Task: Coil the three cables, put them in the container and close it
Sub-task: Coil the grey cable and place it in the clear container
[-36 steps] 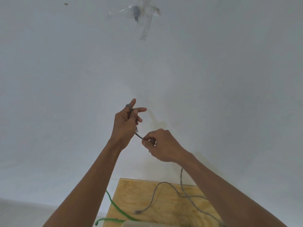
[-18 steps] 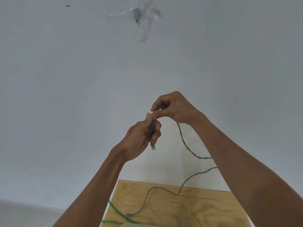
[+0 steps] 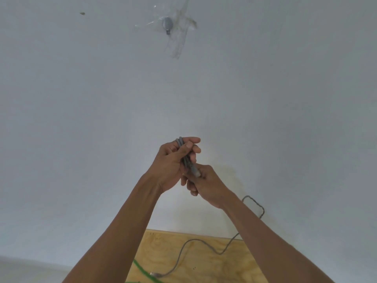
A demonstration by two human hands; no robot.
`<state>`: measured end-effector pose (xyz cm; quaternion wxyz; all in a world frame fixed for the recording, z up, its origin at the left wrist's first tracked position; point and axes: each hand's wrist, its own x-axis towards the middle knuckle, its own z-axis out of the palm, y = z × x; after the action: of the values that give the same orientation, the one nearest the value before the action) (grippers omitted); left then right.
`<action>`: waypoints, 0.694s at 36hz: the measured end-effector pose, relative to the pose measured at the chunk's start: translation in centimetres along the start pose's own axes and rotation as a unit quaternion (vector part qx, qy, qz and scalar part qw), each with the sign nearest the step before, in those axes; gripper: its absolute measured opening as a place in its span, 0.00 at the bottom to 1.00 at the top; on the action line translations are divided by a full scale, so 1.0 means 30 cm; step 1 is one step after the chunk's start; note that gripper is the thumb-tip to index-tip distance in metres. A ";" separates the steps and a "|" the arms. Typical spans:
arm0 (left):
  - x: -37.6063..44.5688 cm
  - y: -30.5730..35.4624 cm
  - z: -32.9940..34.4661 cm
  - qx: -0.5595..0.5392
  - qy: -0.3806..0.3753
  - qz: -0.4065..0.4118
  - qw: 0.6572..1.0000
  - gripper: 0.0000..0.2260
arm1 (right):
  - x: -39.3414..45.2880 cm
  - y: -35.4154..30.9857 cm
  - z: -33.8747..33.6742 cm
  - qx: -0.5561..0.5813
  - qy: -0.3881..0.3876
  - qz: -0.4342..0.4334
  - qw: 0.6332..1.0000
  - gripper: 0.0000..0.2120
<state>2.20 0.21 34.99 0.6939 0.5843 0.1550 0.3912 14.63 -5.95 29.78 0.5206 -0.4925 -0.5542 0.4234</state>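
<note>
A grey cable (image 3: pixel 184 155) is folded into a few short loops in my left hand (image 3: pixel 172 165), raised in front of the white wall. My right hand (image 3: pixel 206 185) sits just below and to the right, pinching the cable by its plug end. The loose length of the grey cable (image 3: pixel 256 205) hangs behind my right forearm and trails over the plywood table (image 3: pixel 240 262) to a plug near the bottom edge. A green cable (image 3: pixel 142 272) lies at the table's left edge. The container is out of view.
A white wall fills most of the view. High up on it, a small grey fitting (image 3: pixel 167 24) is stuck under clear tape. Only the far part of the plywood table shows at the bottom.
My right hand dropped from above my left hand to below it, laying another loop of grey cable into the left hand. My left hand rose a little, and the slack shortened.
</note>
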 end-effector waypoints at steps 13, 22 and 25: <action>0.038 -0.003 -0.069 0.226 0.127 0.066 0.964 0.10 | -0.065 -0.101 -0.031 -0.292 -0.027 0.019 0.956 0.11; -0.003 0.011 -0.009 0.243 -0.013 -0.017 0.970 0.27 | 0.047 -0.316 -0.190 -0.400 0.007 -0.145 0.905 0.05; -0.004 0.026 0.011 0.234 -0.019 -0.031 0.971 0.28 | 0.068 -0.340 -0.205 -0.308 -0.016 -0.181 0.934 0.05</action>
<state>2.07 -0.09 35.79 0.5523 0.7327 0.2474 0.3114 19.71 -5.78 40.75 0.4024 -0.5134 -0.7453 0.1380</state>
